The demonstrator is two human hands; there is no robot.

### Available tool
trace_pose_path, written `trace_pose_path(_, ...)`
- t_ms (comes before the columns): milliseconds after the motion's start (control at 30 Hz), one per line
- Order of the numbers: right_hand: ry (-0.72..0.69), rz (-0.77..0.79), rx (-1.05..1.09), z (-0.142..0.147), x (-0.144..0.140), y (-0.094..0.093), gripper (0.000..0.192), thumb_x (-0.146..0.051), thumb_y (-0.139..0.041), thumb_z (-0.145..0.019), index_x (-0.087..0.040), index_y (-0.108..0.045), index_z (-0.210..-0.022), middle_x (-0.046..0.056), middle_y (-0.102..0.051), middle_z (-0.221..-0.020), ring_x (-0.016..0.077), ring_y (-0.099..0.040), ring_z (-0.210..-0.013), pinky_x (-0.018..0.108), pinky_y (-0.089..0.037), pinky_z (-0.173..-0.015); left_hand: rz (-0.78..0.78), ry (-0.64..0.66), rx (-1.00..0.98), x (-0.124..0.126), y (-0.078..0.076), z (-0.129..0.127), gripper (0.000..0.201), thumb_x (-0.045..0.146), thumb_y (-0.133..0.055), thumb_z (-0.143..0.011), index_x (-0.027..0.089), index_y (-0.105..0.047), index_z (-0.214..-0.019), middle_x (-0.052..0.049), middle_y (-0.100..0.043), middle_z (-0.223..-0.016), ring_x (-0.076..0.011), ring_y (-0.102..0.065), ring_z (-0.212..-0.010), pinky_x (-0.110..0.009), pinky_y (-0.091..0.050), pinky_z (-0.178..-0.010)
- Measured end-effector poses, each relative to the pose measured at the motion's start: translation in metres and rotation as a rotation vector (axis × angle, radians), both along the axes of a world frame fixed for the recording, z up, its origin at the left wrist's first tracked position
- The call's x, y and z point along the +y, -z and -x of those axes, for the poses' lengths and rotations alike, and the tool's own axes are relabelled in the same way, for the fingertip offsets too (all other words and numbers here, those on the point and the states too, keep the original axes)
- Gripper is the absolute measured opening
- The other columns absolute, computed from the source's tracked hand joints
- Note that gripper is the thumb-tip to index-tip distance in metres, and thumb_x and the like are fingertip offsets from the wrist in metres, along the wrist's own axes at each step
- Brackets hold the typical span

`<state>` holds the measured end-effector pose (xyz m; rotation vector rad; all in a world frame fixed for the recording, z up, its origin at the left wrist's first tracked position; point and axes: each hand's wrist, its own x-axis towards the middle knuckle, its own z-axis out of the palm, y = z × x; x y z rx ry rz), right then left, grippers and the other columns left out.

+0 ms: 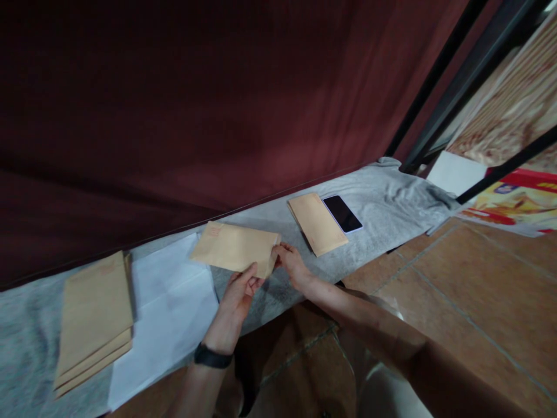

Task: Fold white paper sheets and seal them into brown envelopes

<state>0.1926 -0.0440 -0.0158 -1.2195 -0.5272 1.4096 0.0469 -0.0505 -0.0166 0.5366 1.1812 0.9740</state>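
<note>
A brown paper envelope [239, 244] is held between my two hands, above the grey cloth. My left hand [242, 291], with a dark band on its wrist, grips the near edge, thumb on top. My right hand [290, 261] pinches the right end, where the flap is; its fingertips are partly hidden by the paper. White paper sheets [167, 307] lie under and left of the held envelope. Further left rests a fanned stack of brown envelopes [93, 319]. To the right of my hands lies another small pile of envelopes [319, 223].
A phone [343, 213] with a dark screen touches the right pile. The narrow ledge is covered with grey cloth [387, 200]. Behind it hangs a dark red curtain [243, 110]. Black metal bars [429, 87] and a colourful box [517, 200] are at the right, beside the tiled floor [470, 290].
</note>
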Motion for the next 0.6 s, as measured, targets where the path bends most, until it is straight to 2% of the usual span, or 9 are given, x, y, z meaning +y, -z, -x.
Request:
trace_pose_path(133,-0.008,-0.026,-0.016,-0.014,0.001,-0.007,0.024,-0.044,-0.062,-0.071,-0.020,-0.062,-0.078,-0.001,-0.063,-0.070,0.0145,-0.057,-0.065,0.025,-0.047,-0.060,-0.045,0.078,0.088,-0.001,0.000,0.008,0.034,0.026,-0.087,-0.061,0.021,-0.067,-0.088,-0.001,-0.076,-0.089,-0.0147,-0.069,-0.074,-0.023,-0.053,-0.061)
trace_pose_path(267,-0.067,-0.056,-0.124,-0.028,0.000,-0.004,0.024,-0.041,-0.071,-0.066,-0.019,-0.062,-0.073,-0.002,-0.061,-0.068,0.0134,-0.055,-0.064,0.023,-0.042,-0.055,-0.078,0.142,0.134,-0.004,-0.008,0.014,0.046,0.028,-0.088,-0.056,0.018,-0.070,-0.097,-0.006,-0.077,-0.097,-0.0185,-0.070,-0.081,-0.024,-0.053,-0.062)
trace_pose_path(400,-0.215,-0.061,-0.200,-0.038,-0.006,-0.001,0.024,-0.040,-0.074,-0.067,-0.019,-0.065,-0.075,-0.002,-0.062,-0.071,0.0144,-0.058,-0.065,0.025,-0.048,-0.055,-0.084,0.079,0.101,0.001,-0.012,0.021,0.047,0.030,-0.088,-0.055,0.017,-0.069,-0.097,-0.007,-0.076,-0.098,-0.0193,-0.071,-0.083,-0.026,-0.053,-0.066)
trace_pose_path(500,-0.364,-0.034,-0.255,-0.044,-0.012,0.000,0.024,-0.038,-0.075,-0.067,-0.018,-0.065,-0.076,-0.002,-0.061,-0.069,0.0136,-0.058,-0.059,0.025,-0.050,-0.052,-0.091,-0.020,0.123,0.008,-0.009,0.026,0.044,0.029,-0.087,-0.053,0.017,-0.067,-0.091,-0.004,-0.075,-0.089,-0.0187,-0.070,-0.080,-0.027,-0.053,-0.068)
trace_pose_path(600,-0.491,-0.029,-0.331,-0.049,-0.018,0.005,0.020,-0.036,-0.073,-0.072,-0.018,-0.066,-0.078,-0.002,-0.062,-0.069,0.0128,-0.058,-0.055,0.025,-0.049,-0.051,-0.115,-0.013,0.214,0.011,-0.004,0.030,0.040,0.026,-0.084,-0.053,0.018,-0.065,-0.088,-0.001,-0.072,-0.080,-0.0176,-0.068,-0.073,-0.026,-0.050,-0.064)
